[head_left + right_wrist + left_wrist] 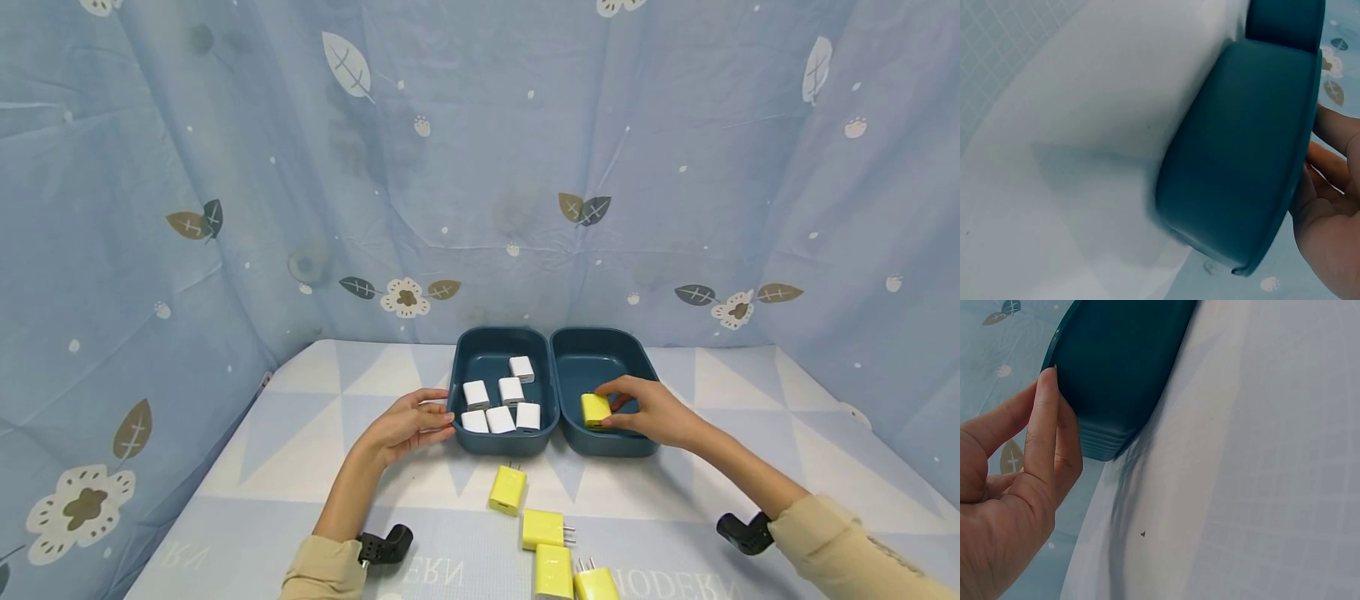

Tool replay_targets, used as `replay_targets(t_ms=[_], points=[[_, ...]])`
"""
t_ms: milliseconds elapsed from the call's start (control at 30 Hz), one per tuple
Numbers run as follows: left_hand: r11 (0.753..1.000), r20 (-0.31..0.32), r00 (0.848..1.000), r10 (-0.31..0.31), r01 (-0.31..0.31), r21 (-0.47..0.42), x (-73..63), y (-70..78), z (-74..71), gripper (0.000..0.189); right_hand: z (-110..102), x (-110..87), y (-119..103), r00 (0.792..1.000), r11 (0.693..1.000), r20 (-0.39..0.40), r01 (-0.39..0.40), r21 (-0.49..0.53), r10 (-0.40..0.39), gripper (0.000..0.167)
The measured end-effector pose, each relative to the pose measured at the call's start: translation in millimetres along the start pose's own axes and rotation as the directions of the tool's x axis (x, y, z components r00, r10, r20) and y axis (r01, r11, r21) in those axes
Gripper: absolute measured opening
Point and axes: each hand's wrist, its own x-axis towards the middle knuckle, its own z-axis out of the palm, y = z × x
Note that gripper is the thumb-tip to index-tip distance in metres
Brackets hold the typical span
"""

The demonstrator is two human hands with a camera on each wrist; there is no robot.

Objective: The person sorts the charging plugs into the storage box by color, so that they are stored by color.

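Two dark teal bins stand side by side on the table. Inside the left bin (504,444) lie several white charger plugs (512,390). My left hand (411,427) holds that bin's left rim, its fingertips on the edge in the left wrist view. Over the right bin (611,444), my right hand (654,412) pinches a yellow charger plug (595,409) between thumb and fingers, low inside the bin. In the right wrist view the bin wall hides the fingertips and the plug.
In front of the bins lie several more yellow charger plugs (507,489), some with metal prongs showing. A patterned cloth covers the table (300,467). Behind and at the sides hangs a blue curtain (480,167) with leaves and flowers.
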Motion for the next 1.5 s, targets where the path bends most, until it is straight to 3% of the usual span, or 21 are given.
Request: replay_targets(t_ms=[633,800,1167,1500], points=[[1.000,0.010,1.000,0.007,-0.007,-0.006,1.2,-2.1,-1.3,0.056,18,13.1,-2,0.999,1.000,0.043,-0.012,-0.028,0.013,0.037],[1.000,0.011,1.000,0.006,-0.006,-0.004,0.8,-1.5,-1.3,0.058,17,11.6,-2,0.999,1.000,0.023,-0.027,-0.013,0.027,0.036],[1.000,0.005,1.000,0.003,-0.003,0.002,1.6,-1.2,0.1,0.056,6,-5.4,-2,0.999,0.999,-0.026,-0.037,0.027,0.038,0.041],[1.000,0.001,1.000,-0.001,0.001,0.013,0.3,-0.2,-0.3,0.055,-6,-29.7,-26,0.995,0.994,-0.072,-0.067,0.092,0.074,0.041]])
